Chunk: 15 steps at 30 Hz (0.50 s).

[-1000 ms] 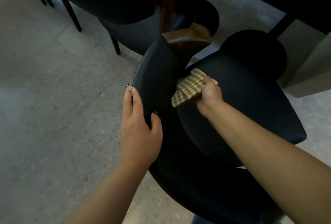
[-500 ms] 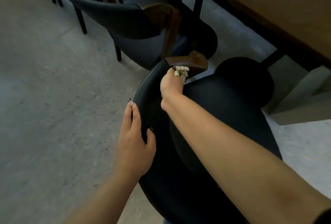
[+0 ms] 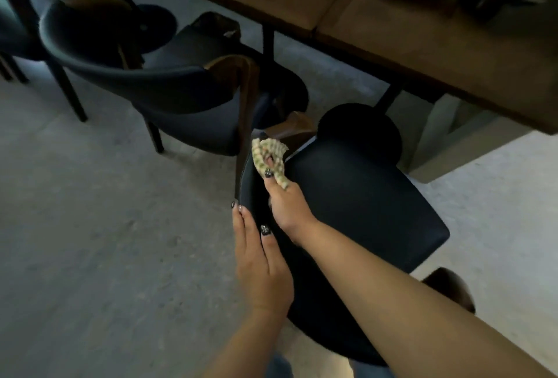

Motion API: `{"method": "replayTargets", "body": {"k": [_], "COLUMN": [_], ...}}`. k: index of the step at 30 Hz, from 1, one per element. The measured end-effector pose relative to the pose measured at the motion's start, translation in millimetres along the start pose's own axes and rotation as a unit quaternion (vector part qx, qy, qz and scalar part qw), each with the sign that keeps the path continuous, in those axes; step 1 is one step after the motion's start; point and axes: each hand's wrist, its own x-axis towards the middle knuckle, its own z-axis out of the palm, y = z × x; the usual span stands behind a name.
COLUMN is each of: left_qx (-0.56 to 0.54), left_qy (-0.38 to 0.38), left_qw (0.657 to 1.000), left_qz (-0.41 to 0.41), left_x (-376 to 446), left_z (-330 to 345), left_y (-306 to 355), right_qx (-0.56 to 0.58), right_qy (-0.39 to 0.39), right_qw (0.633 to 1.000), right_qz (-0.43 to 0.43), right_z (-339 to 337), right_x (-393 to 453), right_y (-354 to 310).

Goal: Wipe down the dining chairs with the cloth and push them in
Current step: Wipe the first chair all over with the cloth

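Down at centre frame, right hand (image 3: 288, 205) is pinching a checked green-and-cream cloth (image 3: 269, 156) against the curved backrest of the dark padded dining chair (image 3: 362, 196); left hand (image 3: 259, 260) rests flat-fingered on that backrest; wooden table (image 3: 422, 33) upper right

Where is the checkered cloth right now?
The cloth is near the middle of the head view, bunched in the right hand against the top of the near chair backrest, just below its wooden armrest tip.
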Motion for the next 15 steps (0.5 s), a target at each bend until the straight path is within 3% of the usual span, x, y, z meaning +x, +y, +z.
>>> {"method": "replayTargets", "body": {"k": [4,7,9,11,15], "left_qx": [-0.169,-0.354,-0.371,-0.365,-0.279], "left_qy": [0.003,-0.022,-0.047,-0.082,-0.155], "left_qw": [0.983,0.916,0.892,0.888,0.916], "left_qz": [-0.066,-0.188,-0.252,-0.268,-0.244], "left_x": [4,13,24,32,41], "left_z": [-7,-27,-42,-57,-76], "left_y": [2,1,2,2,10], "right_qx": [-0.033,-0.092,-0.161,-0.219,-0.242], "right_qy": [-0.017,-0.030,-0.047,-0.072,-0.070], "right_qw": [0.999,0.994,0.982,0.967,0.965], "right_qz": [-0.018,-0.053,-0.090,-0.107,-0.072], "right_z": [2,3,3,2,-11], "right_x": [-42,-74,-94,-116,-163], "right_y": [5,12,16,25,46]}}
